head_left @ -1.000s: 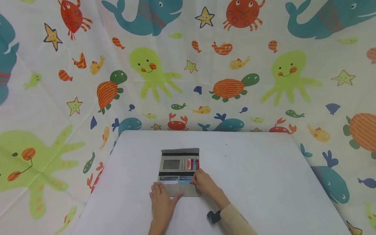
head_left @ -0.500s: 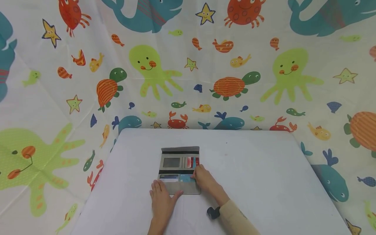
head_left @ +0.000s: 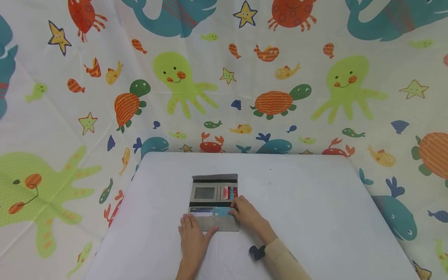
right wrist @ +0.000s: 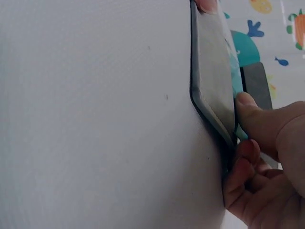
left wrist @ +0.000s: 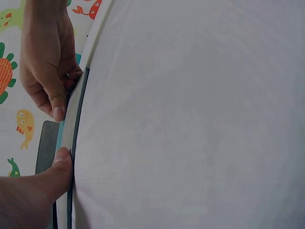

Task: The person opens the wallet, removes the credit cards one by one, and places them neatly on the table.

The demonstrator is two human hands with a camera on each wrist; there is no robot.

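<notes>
1. A white fabric backdrop (head_left: pixel 217 134) rises behind the table and spreads along its left and right sides, with faint creases.
2. Its sea-life print includes teal whales (head_left: pixel 169 17), red crabs (head_left: pixel 293 13), lime-green octopuses (head_left: pixel 171 74), orange-shelled turtles (head_left: pixel 273 103), starfish (head_left: pixel 245 14) and small fish (head_left: pixel 267 53).
3. The white table (head_left: pixel 322 210) has rounded far corners, and its far edge lies just in front of the printed cloth.
4. A few tiny dark specks (right wrist: pixel 167 97) mark the tabletop.
5. Soft, fairly even light falls over everything.
</notes>
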